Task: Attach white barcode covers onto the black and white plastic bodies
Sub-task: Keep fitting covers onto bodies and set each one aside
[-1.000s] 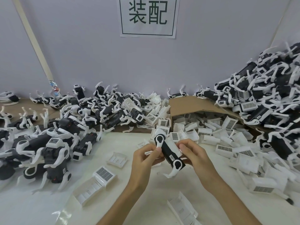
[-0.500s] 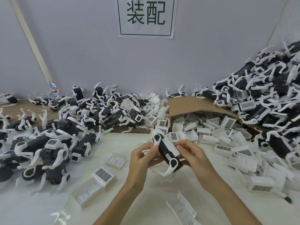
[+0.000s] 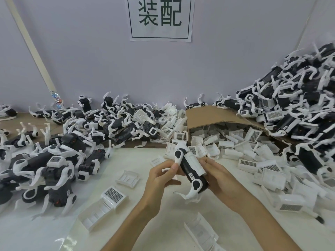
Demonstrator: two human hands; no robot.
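Note:
A black and white plastic body (image 3: pixel 187 166) is held tilted above the white table, one white end up and far, the other down and near. A white barcode cover (image 3: pixel 194 163) lies along its right side. My left hand (image 3: pixel 163 175) pinches the body from the left, thumb on its upper white end. My right hand (image 3: pixel 220 175) grips the body and cover from the right, its fingers partly hidden behind them. Loose white covers (image 3: pixel 113 195) lie on the table to the left.
A heap of bodies (image 3: pixel 54 160) fills the left side, and a taller heap (image 3: pixel 299 115) rises at the right. A tipped cardboard box (image 3: pixel 208 115) spills white covers (image 3: pixel 253 156) at centre right. More covers (image 3: pixel 201 232) lie near the front edge.
Both hands have kept the body and turned it slightly. The white cover now sits flatter along its right side.

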